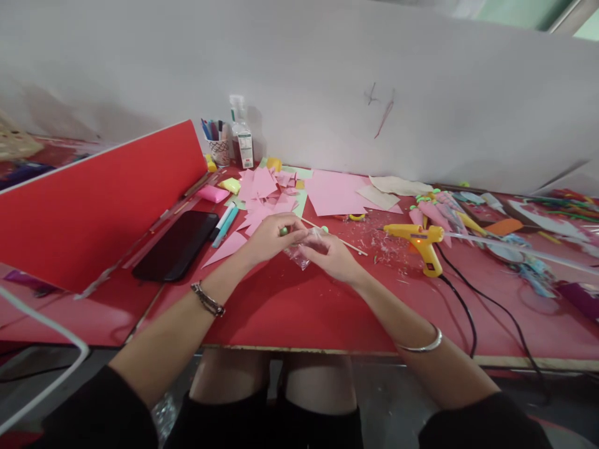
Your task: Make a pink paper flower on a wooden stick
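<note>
Both hands meet over the red tabletop (299, 312) near the middle of the view. A crinkled clear plastic wrapper (302, 257) is pinched between the fingers of my left hand (276, 236) and my right hand (333, 254). A small green ball (283, 231) shows at my left fingers, and another green piece (324, 229) lies just behind my right hand. Behind the hands a thin pale stick (352, 247) slants across the table. Pink paper scraps (259, 187) and a larger pink sheet (332, 193) lie beyond them.
At the right are a yellow glue gun (423, 240) with black cables, pink cone shapes (435, 215) and craft scraps. On the left lie a black phone (176, 245), markers (226, 226) and a standing red board (107, 206). A bottle (243, 140) and pen cup (218, 151) stand behind.
</note>
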Demonstrator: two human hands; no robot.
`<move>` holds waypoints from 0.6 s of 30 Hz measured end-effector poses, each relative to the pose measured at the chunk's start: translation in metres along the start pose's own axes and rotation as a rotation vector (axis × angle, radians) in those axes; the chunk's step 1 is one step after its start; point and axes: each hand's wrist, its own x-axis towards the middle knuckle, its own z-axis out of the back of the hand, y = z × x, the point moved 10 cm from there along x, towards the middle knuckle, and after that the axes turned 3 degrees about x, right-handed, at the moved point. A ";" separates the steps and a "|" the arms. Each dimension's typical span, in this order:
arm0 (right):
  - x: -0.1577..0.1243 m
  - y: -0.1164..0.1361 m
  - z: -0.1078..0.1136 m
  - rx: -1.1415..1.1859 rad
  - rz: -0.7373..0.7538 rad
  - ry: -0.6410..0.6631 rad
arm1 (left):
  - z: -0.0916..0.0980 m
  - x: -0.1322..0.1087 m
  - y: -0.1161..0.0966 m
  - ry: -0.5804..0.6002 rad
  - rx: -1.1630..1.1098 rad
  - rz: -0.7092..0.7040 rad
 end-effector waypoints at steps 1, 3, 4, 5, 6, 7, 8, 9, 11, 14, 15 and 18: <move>0.000 0.000 0.000 0.005 0.005 0.000 | 0.000 0.000 0.001 -0.003 -0.018 0.006; 0.000 0.000 -0.002 0.021 0.006 0.013 | -0.003 0.000 0.003 0.015 -0.073 0.035; 0.000 0.000 -0.003 0.028 0.007 0.025 | -0.005 0.000 0.005 0.032 -0.105 0.055; 0.000 0.000 -0.005 0.034 0.004 0.039 | -0.008 -0.001 0.007 0.050 -0.137 0.076; -0.001 0.000 -0.007 0.039 -0.002 0.055 | -0.010 -0.001 0.008 0.065 -0.166 0.095; -0.001 -0.001 -0.009 0.041 -0.012 0.073 | -0.012 -0.001 0.009 0.075 -0.188 0.112; -0.002 -0.001 -0.012 0.038 -0.029 0.092 | -0.013 -0.001 0.010 0.081 -0.201 0.126; -0.003 -0.003 -0.014 0.032 -0.051 0.109 | -0.013 -0.001 0.010 0.085 -0.207 0.137; -0.005 -0.007 -0.019 0.022 -0.104 0.142 | -0.013 -0.002 0.010 0.086 -0.204 0.147; -0.007 -0.011 -0.025 0.048 -0.159 0.169 | -0.013 -0.002 0.009 0.080 -0.199 0.150; -0.007 -0.011 -0.026 0.072 -0.165 0.175 | -0.013 -0.003 0.009 0.080 -0.203 0.154; -0.007 -0.008 -0.026 0.116 -0.164 0.169 | -0.015 -0.003 0.012 0.087 -0.224 0.177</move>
